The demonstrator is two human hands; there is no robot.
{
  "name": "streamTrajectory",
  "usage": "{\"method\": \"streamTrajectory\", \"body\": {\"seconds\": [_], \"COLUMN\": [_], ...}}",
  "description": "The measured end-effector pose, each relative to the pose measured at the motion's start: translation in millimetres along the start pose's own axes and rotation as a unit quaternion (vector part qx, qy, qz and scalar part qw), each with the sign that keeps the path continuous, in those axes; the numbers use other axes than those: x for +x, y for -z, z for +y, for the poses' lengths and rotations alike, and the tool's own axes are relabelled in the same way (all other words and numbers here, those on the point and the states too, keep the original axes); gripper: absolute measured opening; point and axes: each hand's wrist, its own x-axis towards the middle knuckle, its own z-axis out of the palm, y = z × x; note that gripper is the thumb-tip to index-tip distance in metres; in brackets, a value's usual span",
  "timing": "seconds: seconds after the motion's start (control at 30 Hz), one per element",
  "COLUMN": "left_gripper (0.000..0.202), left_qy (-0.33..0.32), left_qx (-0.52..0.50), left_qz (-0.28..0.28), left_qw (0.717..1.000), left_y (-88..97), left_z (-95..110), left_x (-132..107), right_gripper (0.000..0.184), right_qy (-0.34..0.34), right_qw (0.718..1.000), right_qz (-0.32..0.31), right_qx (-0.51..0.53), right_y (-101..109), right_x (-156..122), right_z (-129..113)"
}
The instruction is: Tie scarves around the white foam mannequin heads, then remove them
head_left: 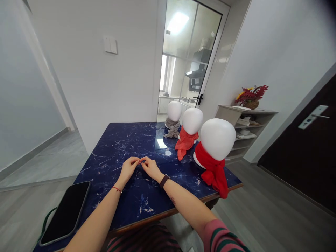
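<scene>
Both my hands rest above the blue marbled table [115, 147], near its middle, and meet at the fingertips. My left hand [129, 168] has its fingers curled and closed, and no object shows in it. Curled in the same way, my right hand [151, 167] touches the left one's fingertips; I see nothing held there either. To the right stand three white mannequin heads in a row. The nearest head [218, 138] wears a bright red scarf [214, 168], the middle head [193, 120] a coral scarf [186, 141], and the farthest head [174, 110] a grey scarf [172, 128].
A black phone [68, 210] with a green cord lies at the table's left front edge. Behind the table is a glass door [183, 52]. A shelf [245, 119] with a flower basket [252, 99] stands at the right, beside a dark door [301, 150].
</scene>
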Motion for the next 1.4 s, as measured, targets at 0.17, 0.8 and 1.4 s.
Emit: {"method": "streamTrajectory", "body": {"seconds": [0.17,0.8,1.4], "left_gripper": [0.024,0.021,0.017], "left_qy": [-0.003,-0.003,-0.043], "left_qx": [-0.005,-0.004,0.047], "left_qz": [-0.007,-0.01,-0.002], "left_qw": [1.0,1.0,0.998], "left_y": [0.3,-0.5,0.4], "left_z": [-0.6,-4.6,5.5], "left_x": [-0.7,1.9,-4.5], "right_gripper": [0.019,0.02,0.019], "right_qy": [0.001,0.004,-0.009], "right_qw": [1.0,1.0,1.0], "right_qz": [0.005,-0.001,-0.002], "right_qx": [0.0,0.001,-0.004], "right_y": [-1.3,-0.3,-1.4], "right_x": [0.8,-0.1,0.4], "right_z": [3.9,1.2,0.4]}}
